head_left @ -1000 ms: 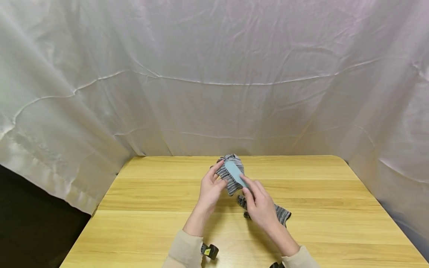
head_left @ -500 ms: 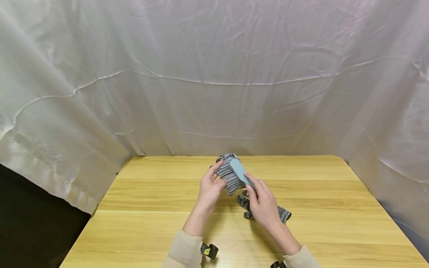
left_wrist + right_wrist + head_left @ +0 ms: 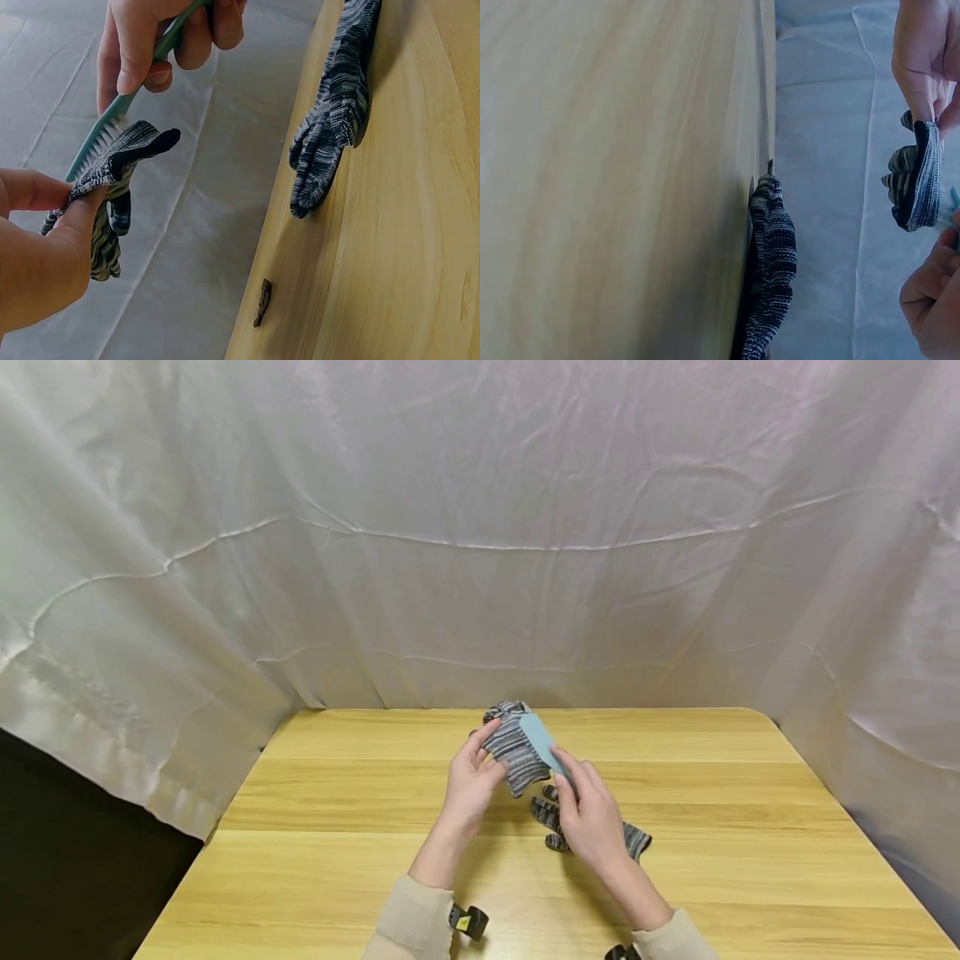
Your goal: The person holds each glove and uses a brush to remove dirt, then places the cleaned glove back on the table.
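Note:
Held above the table is a grey-and-black striped knit glove (image 3: 516, 752), pinched between thumb and fingers of my left hand (image 3: 472, 785). My right hand (image 3: 592, 818) grips a light-blue brush (image 3: 537, 737) by its handle, the forefinger laid along its back. In the left wrist view, the white bristles (image 3: 105, 139) lie against the knit of the held glove (image 3: 112, 172). A second striped glove (image 3: 637, 840) lies on the table below my right hand, which partly covers it; its full length along the tabletop shows in the left wrist view.
The wooden table (image 3: 337, 793) ends at a pale curtain (image 3: 480, 610) that hangs behind and at both sides. A small dark piece (image 3: 262, 302) lies on the tabletop in the left wrist view. Black wrist cameras (image 3: 471, 922) sit below the sleeves.
The brush has slid to the right and slightly up across the held glove, together with my right hand. My left hand stays in place; more of the lying glove shows.

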